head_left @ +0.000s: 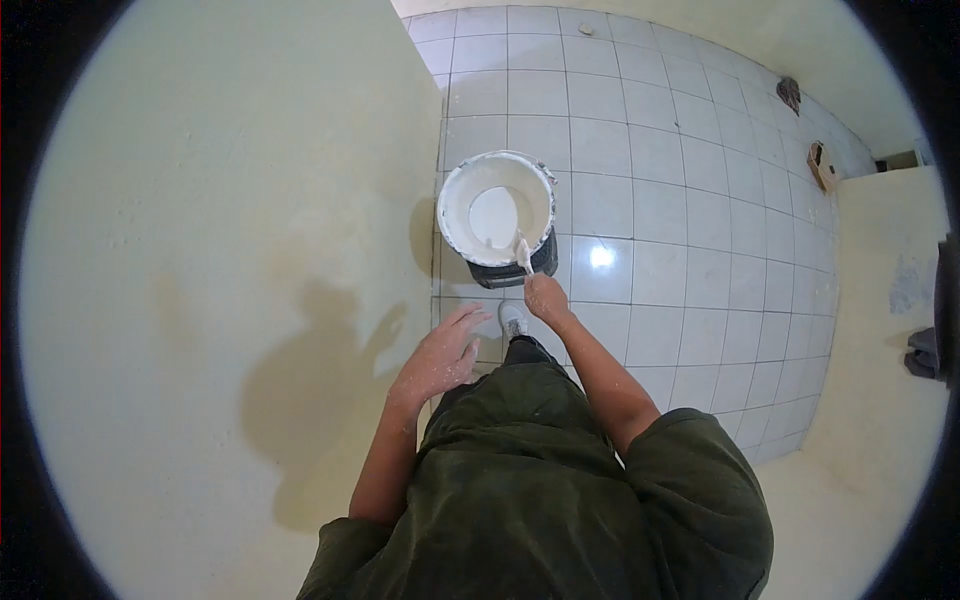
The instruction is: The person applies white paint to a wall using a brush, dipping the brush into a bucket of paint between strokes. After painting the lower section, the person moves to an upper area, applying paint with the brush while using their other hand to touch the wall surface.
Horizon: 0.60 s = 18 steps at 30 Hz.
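A round bucket (pixel 447 215) with a white-smeared rim stands in front of me, with white liquid (pixel 494 217) at its bottom that looks like paint. My right hand (pixel 546 298) is closed around the handle of a white-coated tool (pixel 524 254). The tool's upper end leans over the bucket's near right rim; its exact kind is hard to make out. Nearer to me on the left, my left hand (pixel 446 352) hangs open, fingers stretched and flecked with white, holding nothing. A dark, ridged support (pixel 497 275) shows under the bucket.
A pale wall (pixel 250 180) rises close on my left. White floor tiles (pixel 655 210) stretch ahead and to the right. Along the right wall lie a brown cardboard-like piece (pixel 822 167) and a dark crumpled object (pixel 789 94). My shoe (pixel 513 318) is just behind the bucket.
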Motion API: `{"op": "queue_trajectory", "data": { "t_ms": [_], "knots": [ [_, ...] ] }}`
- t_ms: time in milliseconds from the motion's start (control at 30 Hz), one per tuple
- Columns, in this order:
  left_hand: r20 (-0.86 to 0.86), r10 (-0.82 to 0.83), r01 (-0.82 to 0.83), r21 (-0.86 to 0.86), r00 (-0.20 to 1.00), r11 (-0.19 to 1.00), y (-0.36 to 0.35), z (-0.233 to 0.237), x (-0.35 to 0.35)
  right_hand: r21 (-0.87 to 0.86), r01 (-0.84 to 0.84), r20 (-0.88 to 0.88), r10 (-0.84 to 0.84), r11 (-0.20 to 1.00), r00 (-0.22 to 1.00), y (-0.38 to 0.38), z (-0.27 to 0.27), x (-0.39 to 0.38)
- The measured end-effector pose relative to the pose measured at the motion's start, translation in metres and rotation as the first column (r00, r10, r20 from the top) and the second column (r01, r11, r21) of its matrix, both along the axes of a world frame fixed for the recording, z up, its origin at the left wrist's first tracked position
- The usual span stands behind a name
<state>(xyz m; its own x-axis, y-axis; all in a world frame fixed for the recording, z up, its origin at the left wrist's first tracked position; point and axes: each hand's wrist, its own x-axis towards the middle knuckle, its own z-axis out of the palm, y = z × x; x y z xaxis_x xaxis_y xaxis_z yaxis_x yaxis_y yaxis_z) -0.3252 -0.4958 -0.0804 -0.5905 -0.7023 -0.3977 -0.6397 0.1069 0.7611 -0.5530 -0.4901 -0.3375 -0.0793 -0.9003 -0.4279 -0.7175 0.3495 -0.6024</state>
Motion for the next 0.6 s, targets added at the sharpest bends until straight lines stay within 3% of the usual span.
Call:
{"op": "queue_trajectory", "data": {
  "t_ms": [133, 233, 333, 600],
  "knots": [
    [-0.012, -0.006, 0.006, -0.026, 1.000, 1.000, -0.001, 0.003, -0.003, -0.013, -0.015, 0.016, 0.016, 1.000, 1.000, 0.004, -0.018, -0.003],
    [-0.020, -0.007, 0.007, -0.033, 1.000, 0.999, -0.001, 0.001, -0.004, -0.073, 0.083, 0.016, -0.082, 0.994, 0.997, 0.004, -0.010, -0.002],
    [-0.011, -0.016, 0.015, -0.054, 1.000, 0.998, 0.001, 0.000, -0.003, 0.010, 0.019, -0.005, -0.019, 1.000, 1.000, 0.001, -0.006, -0.007],
    [-0.015, 0.032, -0.032, -0.021, 0.999, 0.999, 0.005, -0.002, -0.003, -0.050, -0.003, 0.042, 0.005, 0.999, 0.999, -0.001, -0.006, -0.005]
  ]
}}
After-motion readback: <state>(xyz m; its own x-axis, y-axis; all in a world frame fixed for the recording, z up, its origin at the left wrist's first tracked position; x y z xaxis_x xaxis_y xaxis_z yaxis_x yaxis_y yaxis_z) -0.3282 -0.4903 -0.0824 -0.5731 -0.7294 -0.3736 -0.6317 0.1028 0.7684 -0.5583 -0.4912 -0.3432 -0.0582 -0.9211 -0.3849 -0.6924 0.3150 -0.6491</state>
